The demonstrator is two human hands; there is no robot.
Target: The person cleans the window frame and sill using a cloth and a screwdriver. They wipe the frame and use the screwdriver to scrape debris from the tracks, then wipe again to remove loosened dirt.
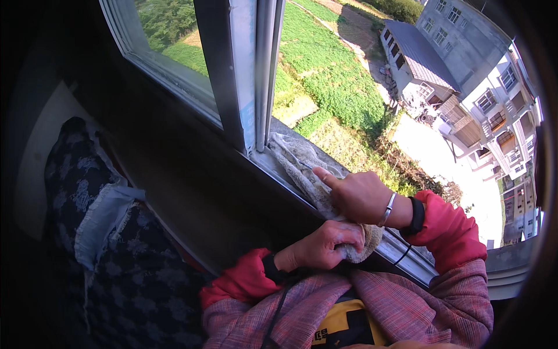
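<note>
A worn, light-coloured cloth (pixel 307 176) lies bunched along the window sill and its metal track, from the frame's corner to my hands. My left hand (pixel 324 245) grips the near end of this cloth, which hangs folded at the sill's inner edge. My right hand (pixel 359 196) is on the cloth just beyond, its index finger stretched towards the window frame with the tip by a thin dark object, too small to name. The other fingers are curled over the cloth, and what they hold is partly hidden. A silver bracelet (pixel 389 209) circles the right wrist.
The upright window frame (pixel 246 78) stands ahead, with a glass pane (pixel 174 52) to its left. The sliding track (pixel 405 257) runs on to the lower right. Outside, far below, are green plots and buildings. Dark patterned fabric (pixel 144 270) with a pale blue strip is at the left.
</note>
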